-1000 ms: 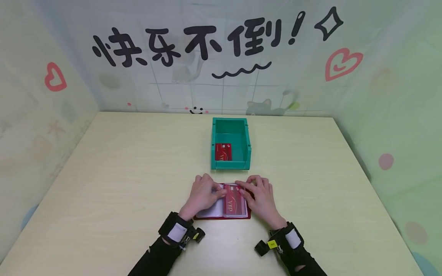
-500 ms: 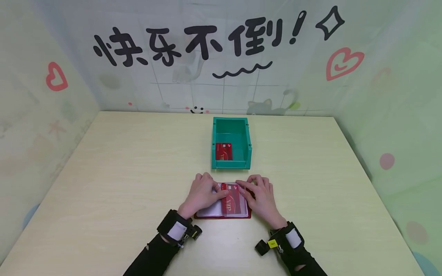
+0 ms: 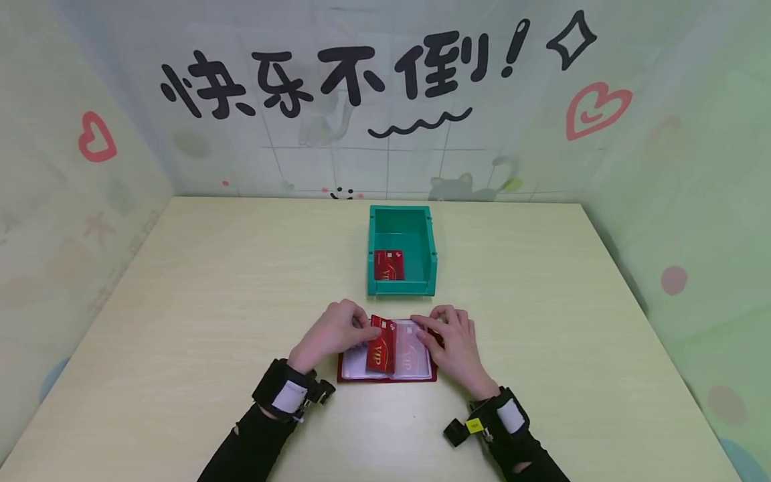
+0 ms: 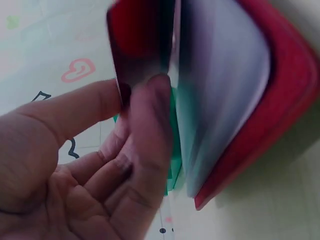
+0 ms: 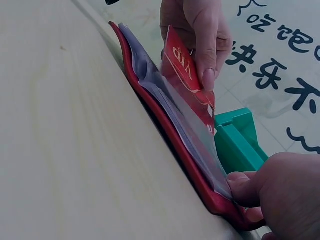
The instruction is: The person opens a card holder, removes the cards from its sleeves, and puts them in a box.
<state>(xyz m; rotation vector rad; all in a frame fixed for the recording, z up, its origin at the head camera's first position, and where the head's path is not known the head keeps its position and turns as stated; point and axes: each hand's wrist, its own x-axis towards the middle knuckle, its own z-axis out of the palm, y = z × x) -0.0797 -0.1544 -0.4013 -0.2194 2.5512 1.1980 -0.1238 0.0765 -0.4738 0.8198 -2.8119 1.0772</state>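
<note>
Between the thumb and fingers of my left hand (image 3: 338, 329) is a red VIP card (image 3: 382, 345), tilted up over the middle of a card holder. The card holder (image 3: 357, 380) lies spread on the table, with a red cover and clear plastic sleeves (image 5: 145, 70). In the right wrist view the card's lower part shows behind a clear sleeve. My right hand (image 3: 459, 345) pinches the holder's right edge, thumb on the sleeve page. Seen from the left wrist, thumb and forefinger meet at the card's edge.
A green bin (image 3: 401, 288) stands just beyond the card holder, with another red VIP card (image 3: 389, 265) inside at its front left. Pale wooden table (image 3: 241, 281) surrounds both. Printed cloth walls (image 3: 385, 134) rise at the back and sides.
My left hand has moved left with the VIP card, which slid from the right-hand sleeve toward the middle and tilted up. The right hand has stayed on the holder's edge.
</note>
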